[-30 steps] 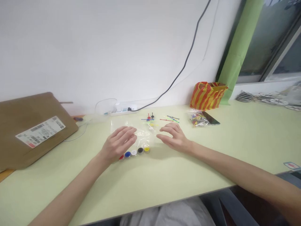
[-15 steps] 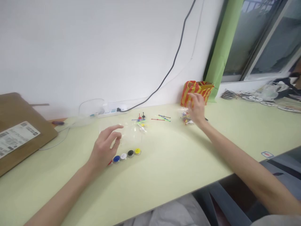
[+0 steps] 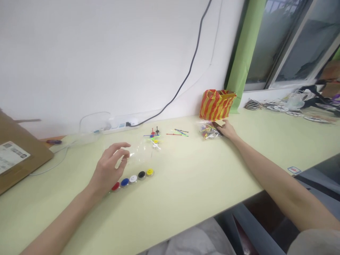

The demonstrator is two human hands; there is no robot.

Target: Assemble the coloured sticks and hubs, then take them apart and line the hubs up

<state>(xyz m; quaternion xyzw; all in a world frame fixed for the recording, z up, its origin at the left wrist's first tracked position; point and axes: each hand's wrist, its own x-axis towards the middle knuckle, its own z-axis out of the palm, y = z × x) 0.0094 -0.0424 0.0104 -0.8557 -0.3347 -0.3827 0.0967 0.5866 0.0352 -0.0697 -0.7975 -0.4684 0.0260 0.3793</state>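
Observation:
My left hand [image 3: 110,167] hovers over the left part of the table, its fingers bent and apart with nothing between them. Beside its fingertips lies a clear plastic bag [image 3: 142,152]. Below the hand is a row of round pieces in clear cups: a red piece [image 3: 115,186], a blue piece [image 3: 124,182], a white piece [image 3: 133,179], a black piece [image 3: 141,174] and a yellow piece [image 3: 150,172]. My right hand [image 3: 228,130] has its fingers on the end of a dark flat object [image 3: 217,128], whose kind I cannot make out. That object touches a clear bag of coloured parts [image 3: 208,131].
Small coloured spinner parts [image 3: 154,136] and thin pointers [image 3: 177,132] lie mid-table. A red-and-yellow striped bag [image 3: 215,106] stands against the wall. A power strip [image 3: 119,125], its black cable [image 3: 189,71] and a cardboard box [image 3: 23,156] are on the left.
My right hand has come down from above the bag of coloured parts to the dark flat object at its right. My left hand keeps its pose. The view has shifted slightly right.

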